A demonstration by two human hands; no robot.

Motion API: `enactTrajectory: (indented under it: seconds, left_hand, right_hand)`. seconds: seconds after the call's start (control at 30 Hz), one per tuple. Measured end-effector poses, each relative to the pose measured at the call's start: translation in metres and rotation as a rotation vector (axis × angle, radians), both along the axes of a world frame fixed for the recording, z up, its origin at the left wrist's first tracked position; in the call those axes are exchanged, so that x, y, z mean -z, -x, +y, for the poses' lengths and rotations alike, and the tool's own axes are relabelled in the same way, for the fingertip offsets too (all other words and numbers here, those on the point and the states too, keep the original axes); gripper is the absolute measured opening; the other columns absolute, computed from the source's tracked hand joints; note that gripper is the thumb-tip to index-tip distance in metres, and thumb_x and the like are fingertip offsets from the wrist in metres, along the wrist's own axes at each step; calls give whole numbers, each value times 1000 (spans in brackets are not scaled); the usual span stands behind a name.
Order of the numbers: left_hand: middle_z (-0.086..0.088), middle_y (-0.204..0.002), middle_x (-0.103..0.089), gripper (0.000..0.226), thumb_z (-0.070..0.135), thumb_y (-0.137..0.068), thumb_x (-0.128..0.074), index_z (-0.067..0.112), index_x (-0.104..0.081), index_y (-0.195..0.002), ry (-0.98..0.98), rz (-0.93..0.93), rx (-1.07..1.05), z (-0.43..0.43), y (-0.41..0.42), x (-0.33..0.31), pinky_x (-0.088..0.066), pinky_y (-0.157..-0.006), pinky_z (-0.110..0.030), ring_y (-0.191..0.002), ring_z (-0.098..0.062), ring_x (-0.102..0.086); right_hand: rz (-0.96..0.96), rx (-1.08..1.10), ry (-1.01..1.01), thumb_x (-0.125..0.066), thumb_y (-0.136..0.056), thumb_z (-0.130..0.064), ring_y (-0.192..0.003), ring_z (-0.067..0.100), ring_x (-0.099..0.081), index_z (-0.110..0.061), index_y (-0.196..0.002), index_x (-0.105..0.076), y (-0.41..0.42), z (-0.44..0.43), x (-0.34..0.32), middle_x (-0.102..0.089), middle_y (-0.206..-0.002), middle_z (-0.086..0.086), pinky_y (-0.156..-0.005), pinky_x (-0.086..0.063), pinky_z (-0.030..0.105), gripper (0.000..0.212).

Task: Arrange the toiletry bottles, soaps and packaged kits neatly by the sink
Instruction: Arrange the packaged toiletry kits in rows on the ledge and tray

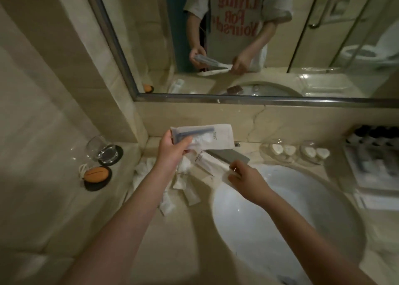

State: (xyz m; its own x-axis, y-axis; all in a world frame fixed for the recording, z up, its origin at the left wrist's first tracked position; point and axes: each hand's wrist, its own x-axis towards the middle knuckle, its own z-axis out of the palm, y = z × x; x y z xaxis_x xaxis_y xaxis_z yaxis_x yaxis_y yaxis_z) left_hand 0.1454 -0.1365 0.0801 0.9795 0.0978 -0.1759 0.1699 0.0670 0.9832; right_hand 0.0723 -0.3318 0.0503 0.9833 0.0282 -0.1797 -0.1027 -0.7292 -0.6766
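– Looking down from the head camera, where do the hands sit?
– Both are raised over the counter (172,230), at the back left edge of the sink basin (280,215). The left hand (172,153) grips a flat white razor packet (213,137), thumb on its front and fingers curled behind. A dark razor shows through the wrapper.
– Only that one?
– More white wrappers are bunched under it in the same grip. How many, I cannot tell.
– And the right hand?
– The right hand (244,179) pinches the right end of a long white packet (207,159), whose other end runs up under the left hand. The two hands are apart, linked by that packet.
– Where are the other kits?
– A loose heap of white packets (179,183) lies on the counter below the left wrist, left of the basin, overlapping at odd angles.
– Soaps and bottles?
– Two glass dishes (262,153) behind the basin on the right hold small white wrapped soaps (277,149). Further right, a row of dark-capped bottles (375,137) stands on a tray (371,182) against the wall.
– Anything on the left?
– A drinking glass (101,148) stands on a dark coaster. Just in front of it, an orange object (96,174) sits on another. The mirror (313,86) above reflects both hands and their packets.
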Motion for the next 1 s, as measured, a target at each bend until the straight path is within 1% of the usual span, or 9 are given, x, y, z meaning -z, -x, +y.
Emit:
enactTrajectory:
  seconds: [0.1,0.2,0.27,0.33,0.43,0.57,0.67,0.8,1.0]
  left_hand:
    - [-4,-101,-62,19,7,-86,-61,22,-56,-97,35,7,71,-36,15,1,-53,-67,-25,-86,-17,-62]
    - [-1,-95,-62,18,7,-87,-61,22,-56,-95,48,15,141,-79,30,1,-53,-60,-21,-81,-13,-62]
    - [-2,-94,-62,17,7,-86,-61,18,-55,-98,70,24,182,-108,39,4,-54,-58,-20,-80,-15,-62]
    - [-4,-97,-63,18,8,-85,-63,17,-56,-100,87,39,232,-137,48,9,-54,-60,-23,-84,-19,-63]
    - [0,-96,-62,19,6,-86,-61,22,-56,-94,100,62,317,-179,61,15,-54,-62,-20,-88,-16,-62]
    - [0,-99,-63,20,5,-87,-60,21,-57,-97,84,65,403,-232,72,20,-53,-69,-23,-90,-16,-62]
    - [1,-97,-64,19,6,-87,-60,21,-57,-98,64,70,417,-267,76,23,-54,-67,-21,-89,-15,-63]
    - [3,-94,-63,19,8,-87,-61,24,-57,-94,19,75,436,-308,80,27,-51,-68,-24,-85,-12,-63]
    - [3,-85,-63,15,10,-85,-64,25,-61,-86,-64,52,484,-366,87,32,-51,-67,-23,-79,-13,-61]
  right_hand:
    - [0,89,-16,-48,-89,-17,-72,18,-53,-19,-98,-58,29,-39,1,-58,-77,-3,-58,-38,28,13]
    - [-18,167,-4,-51,-89,-17,-64,15,-52,-20,-81,-57,56,-80,1,-54,-67,-7,-53,-36,25,10]
    - [-36,261,-5,-54,-89,-21,-57,12,-48,-23,-66,-49,73,-108,3,-50,-59,-8,-53,-34,26,24]
    - [-39,362,-24,-55,-90,-25,-54,10,-45,-23,-60,-44,89,-136,10,-48,-56,-7,-51,-32,26,32]
    - [-11,452,-27,-55,-91,-28,-55,13,-45,-20,-61,-43,112,-175,19,-46,-57,-5,-52,-31,29,33]
    - [3,544,-12,-57,-89,-27,-67,20,-49,-16,-70,-50,137,-223,28,-52,-66,2,-59,-29,31,23]
    - [14,629,-16,-58,-88,-27,-70,23,-52,-15,-72,-53,154,-257,37,-56,-68,5,-61,-32,29,21]
    - [16,722,-24,-57,-88,-23,-72,29,-56,-10,-83,-62,169,-299,47,-60,-70,8,-62,-37,32,15]
    - [-27,855,-65,-48,-90,-18,-68,29,-52,-6,-82,-51,178,-345,53,-53,-66,5,-60,-36,35,15]
